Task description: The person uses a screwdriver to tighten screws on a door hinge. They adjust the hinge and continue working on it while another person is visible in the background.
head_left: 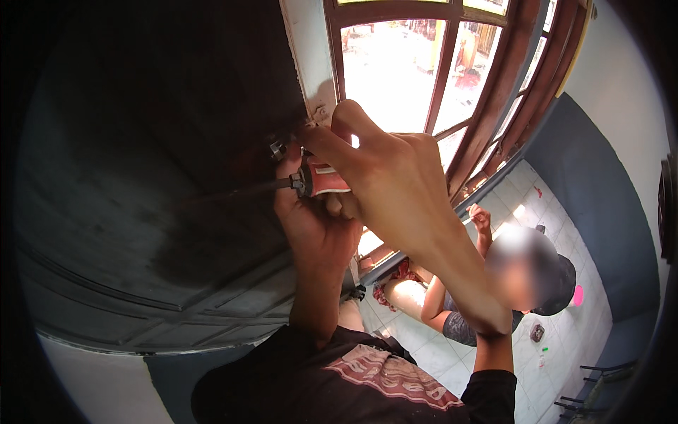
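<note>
My right hand [395, 169] is closed around the red handle of a screwdriver [327, 179]. Its dark shaft points left across the face of a dark door [162, 127]. The thumb and index finger of that hand reach up to the door's edge. Just below and behind it, my left hand [314, 226] is raised against the door edge, its thumb pointing up beside the screwdriver's collar. Most of its fingers are hidden behind the handle and my right hand. Next to the thumb, a small metal fitting [277, 150] sticks out from the door.
A brown-framed window [452, 92] lets in bright light beyond the door edge. To the lower right another person [459, 321] sits on the white tiled floor [452, 360], one hand raised. Small items lie nearby, including a dark container [537, 332]. A dark metal rack [600, 385] stands at the lower right.
</note>
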The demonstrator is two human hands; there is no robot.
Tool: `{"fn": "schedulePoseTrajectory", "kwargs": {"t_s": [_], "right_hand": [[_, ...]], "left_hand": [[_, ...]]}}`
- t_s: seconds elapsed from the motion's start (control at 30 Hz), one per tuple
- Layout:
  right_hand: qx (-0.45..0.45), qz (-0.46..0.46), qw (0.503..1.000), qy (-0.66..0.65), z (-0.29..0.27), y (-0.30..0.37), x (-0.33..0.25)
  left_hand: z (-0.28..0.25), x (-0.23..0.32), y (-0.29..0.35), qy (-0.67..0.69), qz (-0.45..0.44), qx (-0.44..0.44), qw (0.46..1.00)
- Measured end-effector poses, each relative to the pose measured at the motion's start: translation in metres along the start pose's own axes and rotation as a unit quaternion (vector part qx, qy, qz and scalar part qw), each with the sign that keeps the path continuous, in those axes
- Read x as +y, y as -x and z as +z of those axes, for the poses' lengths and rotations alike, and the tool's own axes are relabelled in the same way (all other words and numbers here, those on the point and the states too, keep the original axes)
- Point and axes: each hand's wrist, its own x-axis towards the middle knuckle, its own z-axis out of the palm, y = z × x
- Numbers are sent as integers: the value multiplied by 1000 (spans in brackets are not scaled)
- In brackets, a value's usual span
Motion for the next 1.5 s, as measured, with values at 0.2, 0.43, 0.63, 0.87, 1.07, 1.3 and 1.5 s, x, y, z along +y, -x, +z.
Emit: {"fn": "schedulePoseTrajectory", "kwargs": {"t_s": [0.2,0.43,0.63,0.87,1.07,1.3,1.5], "right_hand": [[9,-35,999,9,5,-7,7],[-33,9,999,-41,-23,17,6],[-139,165,951,-220,-61,63,-3],[-186,258,934,-161,-63,121,-15],[-161,262,918,-250,-47,169,-2],[-37,457,786,-414,-18,212,32],[-58,519,696,-494,23,274,42]], "left_hand": [[3,-15,12,-75,47,33,996],[-21,-28,48,-69,26,84,994],[-9,-64,54,-125,43,270,954],[-62,-84,80,-54,2,196,979],[-87,-97,103,-63,16,255,965],[-145,-78,165,-234,102,213,943],[-211,-48,215,-723,125,283,617]]}}
